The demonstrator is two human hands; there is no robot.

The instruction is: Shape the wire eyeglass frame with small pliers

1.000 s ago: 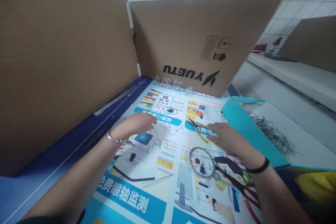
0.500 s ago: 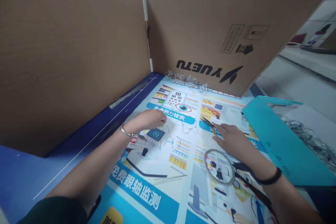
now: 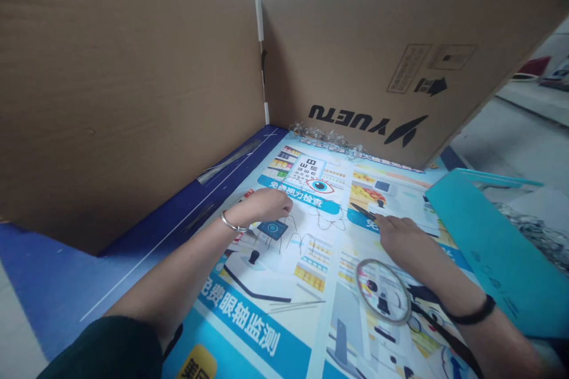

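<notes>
Over the printed poster (image 3: 311, 260), my left hand (image 3: 269, 205) is closed in a pinch; what its fingertips hold is too small to make out. Thin bent wire (image 3: 331, 219) lies between my hands. My right hand (image 3: 400, 237) is wrapped round a slim pair of pliers or scissors (image 3: 365, 211), its dark tips pointing up and left. A coil of wire (image 3: 383, 291) rests on the poster below my right hand. Several straight thin wires (image 3: 297, 305) lie below my left hand.
Cardboard panels (image 3: 178, 83) stand at the left and back. Clear crumpled bits (image 3: 329, 136) lie along the back panel. A bundle of thin strips (image 3: 229, 161) is at the left. At the right, a turquoise box (image 3: 484, 249) holds silvery wire pieces (image 3: 533, 231).
The whole view has shifted slightly, so things appear further right. The tool in my right hand has turned, and its tips now look closed together. My left hand stays pinched.
</notes>
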